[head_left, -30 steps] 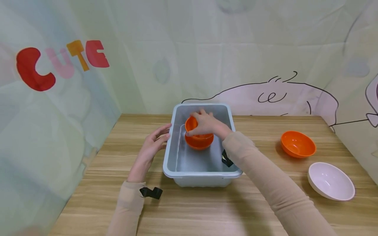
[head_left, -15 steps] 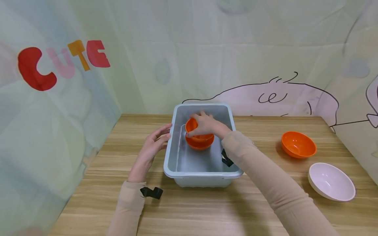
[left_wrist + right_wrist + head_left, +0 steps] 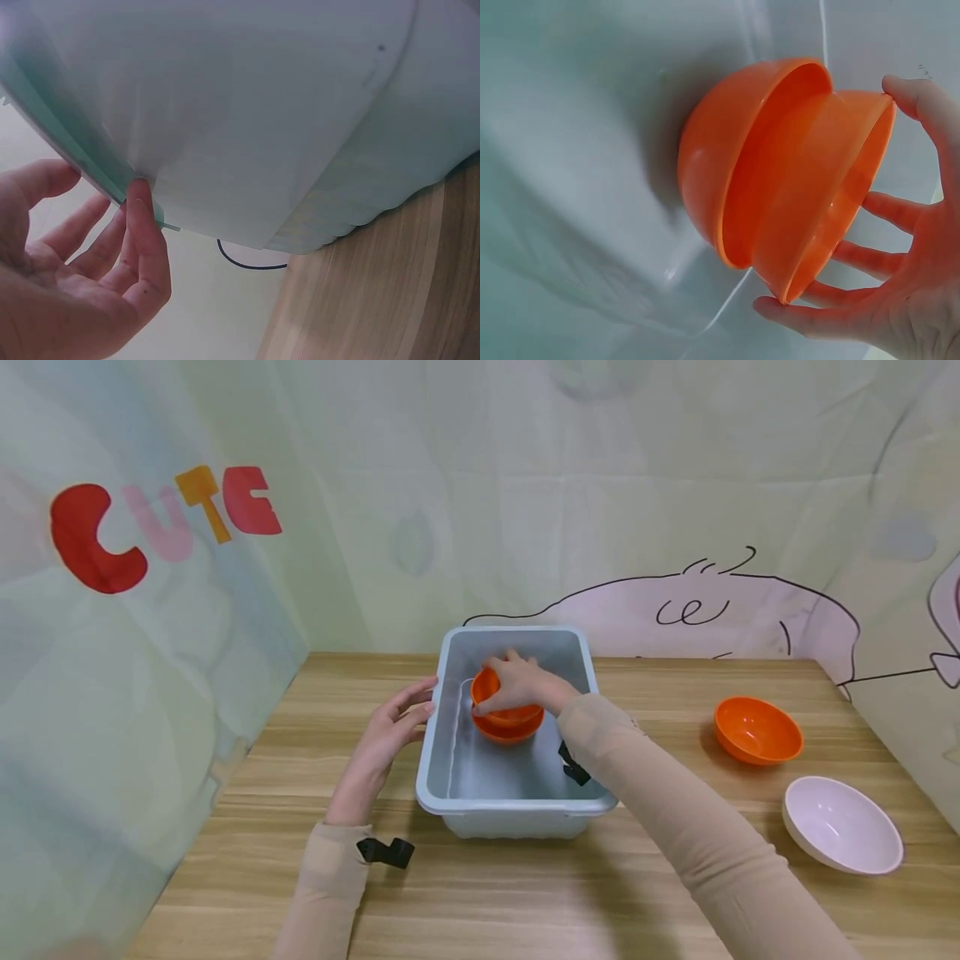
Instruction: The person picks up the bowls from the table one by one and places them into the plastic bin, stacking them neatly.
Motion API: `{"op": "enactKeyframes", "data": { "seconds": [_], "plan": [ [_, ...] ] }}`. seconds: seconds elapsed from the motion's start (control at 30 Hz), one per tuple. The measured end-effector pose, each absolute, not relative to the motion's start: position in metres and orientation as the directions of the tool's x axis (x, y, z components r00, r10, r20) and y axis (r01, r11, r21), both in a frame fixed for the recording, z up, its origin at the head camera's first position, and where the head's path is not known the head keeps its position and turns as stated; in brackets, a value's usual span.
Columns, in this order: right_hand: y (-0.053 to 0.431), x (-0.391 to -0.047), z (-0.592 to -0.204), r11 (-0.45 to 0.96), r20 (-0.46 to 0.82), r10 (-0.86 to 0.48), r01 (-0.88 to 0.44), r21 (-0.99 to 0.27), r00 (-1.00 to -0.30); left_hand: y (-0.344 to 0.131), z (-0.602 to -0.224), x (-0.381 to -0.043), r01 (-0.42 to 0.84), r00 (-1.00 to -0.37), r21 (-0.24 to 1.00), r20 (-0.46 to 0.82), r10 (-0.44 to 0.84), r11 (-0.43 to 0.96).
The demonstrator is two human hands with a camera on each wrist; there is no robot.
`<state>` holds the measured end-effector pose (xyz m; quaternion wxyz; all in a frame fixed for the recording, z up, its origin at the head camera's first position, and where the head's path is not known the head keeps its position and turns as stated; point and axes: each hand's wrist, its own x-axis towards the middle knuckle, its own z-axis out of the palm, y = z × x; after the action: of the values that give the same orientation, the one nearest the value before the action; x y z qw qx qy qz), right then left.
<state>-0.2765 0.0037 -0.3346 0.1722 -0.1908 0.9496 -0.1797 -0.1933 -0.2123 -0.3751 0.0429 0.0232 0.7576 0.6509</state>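
My right hand (image 3: 517, 683) reaches into a light blue-grey plastic tub (image 3: 517, 805). It grips an orange bowl (image 3: 817, 187) by the rim, thumb on one side and fingers spread along the other. Partly inside a second orange bowl (image 3: 716, 157), the held bowl sits tilted. That lower bowl rests on the tub's floor, and in the head view it shows below the held one. My left hand (image 3: 386, 727) is outside the tub's left side, its fingertips touching the rim. The left wrist view shows these fingers (image 3: 144, 225) loosely bent against the rim and outer wall.
On the wood-grain table (image 3: 480, 893), to the right of the tub, stand another orange bowl (image 3: 757, 731) and, nearer, a white bowl (image 3: 842, 825). A printed cloth backdrop (image 3: 375, 510) hangs along the table's back and left edges.
My right hand has lowered the held orange bowl slightly, deeper into the lower bowl. The left hand has stayed at the tub's rim.
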Motion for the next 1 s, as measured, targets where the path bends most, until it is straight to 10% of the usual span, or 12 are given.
{"op": "enactKeyframes", "data": {
  "seconds": [1.0],
  "plan": [
    [-0.0022,-0.2820,-0.3431,0.880,-0.331,-0.448,-0.346,-0.325,-0.830,-0.2107,-0.3742,-0.1920,-0.033,-0.996,0.987,-0.046,0.080,0.154]
  ]
}}
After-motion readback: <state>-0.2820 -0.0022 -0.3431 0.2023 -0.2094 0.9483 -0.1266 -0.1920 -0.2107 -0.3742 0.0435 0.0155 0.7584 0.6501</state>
